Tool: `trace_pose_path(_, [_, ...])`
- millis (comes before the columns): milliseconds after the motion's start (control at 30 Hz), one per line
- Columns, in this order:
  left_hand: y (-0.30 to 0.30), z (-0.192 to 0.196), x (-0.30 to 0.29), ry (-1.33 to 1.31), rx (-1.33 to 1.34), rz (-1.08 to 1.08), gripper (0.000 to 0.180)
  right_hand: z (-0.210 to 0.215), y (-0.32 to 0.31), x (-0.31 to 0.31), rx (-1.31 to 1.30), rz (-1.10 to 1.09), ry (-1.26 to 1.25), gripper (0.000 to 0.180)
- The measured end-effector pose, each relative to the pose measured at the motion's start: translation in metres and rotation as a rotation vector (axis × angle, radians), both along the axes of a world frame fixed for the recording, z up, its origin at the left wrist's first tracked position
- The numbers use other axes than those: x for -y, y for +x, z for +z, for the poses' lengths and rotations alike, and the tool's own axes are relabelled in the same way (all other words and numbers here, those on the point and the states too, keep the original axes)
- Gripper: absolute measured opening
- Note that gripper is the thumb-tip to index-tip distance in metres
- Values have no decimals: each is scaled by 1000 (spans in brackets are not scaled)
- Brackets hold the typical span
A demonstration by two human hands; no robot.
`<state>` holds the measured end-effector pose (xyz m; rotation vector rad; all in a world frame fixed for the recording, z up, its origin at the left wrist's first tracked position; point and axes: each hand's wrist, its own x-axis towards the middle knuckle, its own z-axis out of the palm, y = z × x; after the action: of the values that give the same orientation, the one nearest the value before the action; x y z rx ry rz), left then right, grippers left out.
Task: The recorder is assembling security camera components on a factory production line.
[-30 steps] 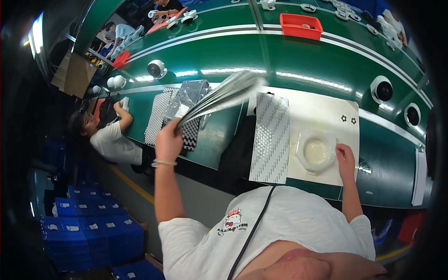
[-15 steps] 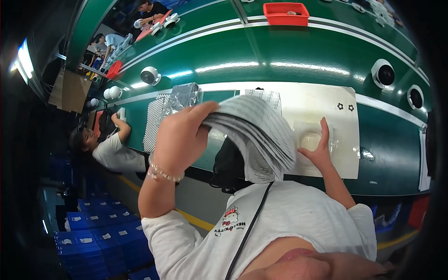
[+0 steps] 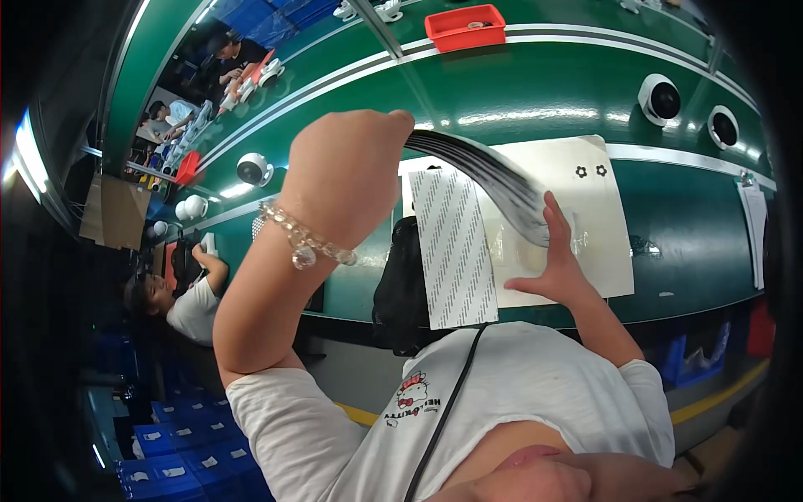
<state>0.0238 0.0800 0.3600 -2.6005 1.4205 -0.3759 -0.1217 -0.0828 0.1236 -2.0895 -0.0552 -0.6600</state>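
My left hand (image 3: 355, 180), with a bead bracelet on the wrist, is raised close to the camera and grips one end of a thick stack of thin grey sheets (image 3: 489, 176). The stack bends down to the right, where my right hand (image 3: 556, 251) touches its lower end with spread fingers. Under it lies a white mat (image 3: 598, 217) on the green workbench (image 3: 544, 92). A single sheet with rows of small dark marks (image 3: 456, 251) lies flat at the mat's left, hanging over the bench edge.
A red bin (image 3: 466, 27) stands at the back of the bench. White dome-shaped devices (image 3: 663, 98) sit along the bench, with another (image 3: 251, 169) to the left. A person in a white shirt (image 3: 188, 301) works at the left. Blue crates (image 3: 180, 456) are stacked on the floor.
My left hand has lifted the stack higher and nearer to the camera. My right hand has moved from the mat up to the stack's lower end.
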Motion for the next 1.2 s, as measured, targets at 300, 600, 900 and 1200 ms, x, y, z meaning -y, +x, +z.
trace_pose_path(300, [-25,5,-15,52,-212,-64,31,-53,-12,41,123,-350,557,102])
trace_pose_path(600, [-37,-28,-26,59,-441,-206,36,-90,-52,66,-13,-54,728,49])
trace_pose_path(900, [-23,-79,-12,-433,-631,-147,34,-29,-86,99,-26,-239,322,21])
trace_pose_path(1200, [-4,-256,-28,-1059,-895,40,75,-79,-87,93,-236,-273,453,28])
